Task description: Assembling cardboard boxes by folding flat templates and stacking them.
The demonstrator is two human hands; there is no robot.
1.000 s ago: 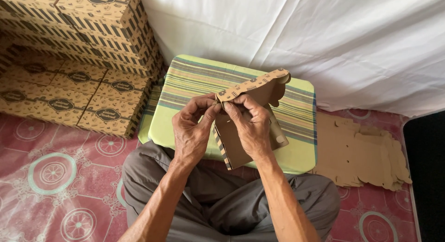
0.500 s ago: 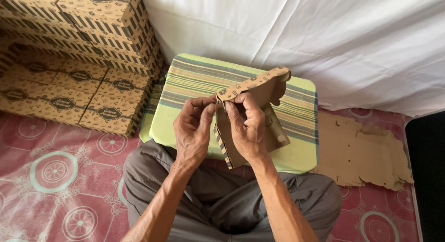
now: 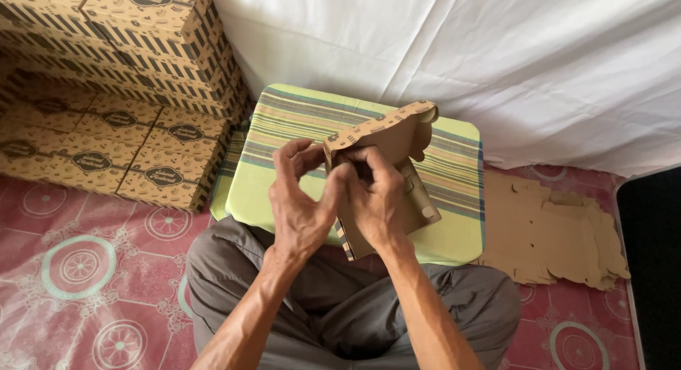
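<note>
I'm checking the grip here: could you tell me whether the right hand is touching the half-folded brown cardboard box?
Touching. The head view shows the right hand with its fingers curled over the half-folded brown cardboard box, pressing its corner.

1. We have one view only, from a camera worn on the head, so no part of the scene is shared with a second view.
2. We look steeply down at the striped cushion [image 3: 298,129], which lies at mid-frame.
3. We sit close: our crossed legs [image 3: 340,306] fill the bottom edge just below the cushion.
4. Beyond the cushion hangs the white cloth [image 3: 454,51]; left of it stand stacked printed boxes [image 3: 120,79]; right of it lie flat cardboard sheets [image 3: 553,228].
</note>
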